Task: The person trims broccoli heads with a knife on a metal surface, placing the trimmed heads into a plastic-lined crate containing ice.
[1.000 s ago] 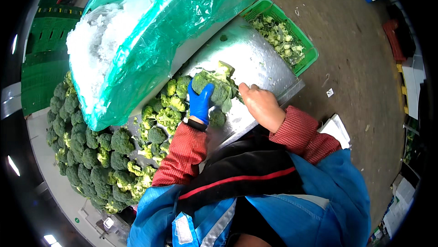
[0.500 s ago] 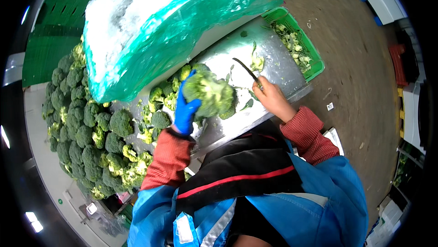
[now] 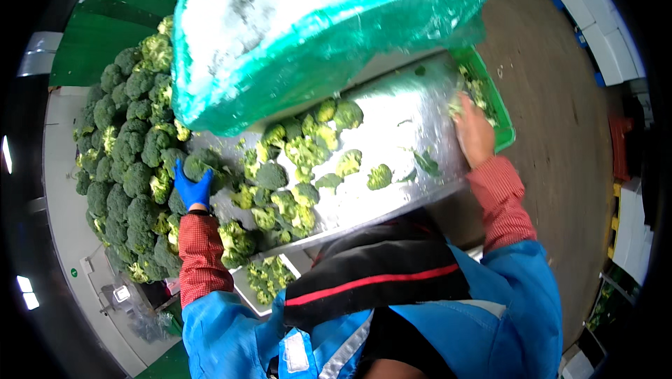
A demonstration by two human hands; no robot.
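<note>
My left hand [image 3: 193, 188], in a blue glove, grips a broccoli head [image 3: 201, 162] at the right side of a big pile of broccoli heads [image 3: 133, 155]. At the right end of the metal table [image 3: 420, 127], my bare right hand [image 3: 476, 134] reaches to the edge of a green crate [image 3: 505, 130]. Its fingers are curled and blurred beside pale green trimmings [image 3: 476, 92]; what they hold is hidden, and no knife shows. Several cut florets [image 3: 287, 204] lie on the left and middle of the table, with a leafy scrap [image 3: 425, 163] farther right.
A green plastic bag of crushed ice [image 3: 238, 22] stands along the table's far side. Below the near edge is a white container [image 3: 246, 286] with florets [image 3: 269, 277]. White boxes [image 3: 602, 29] stand across the floor at far right.
My left hand has moved left from a cut broccoli to a head at the pile. The right hand went right to the crate; the knife it held is no longer visible. More loose florets lie on the table.
</note>
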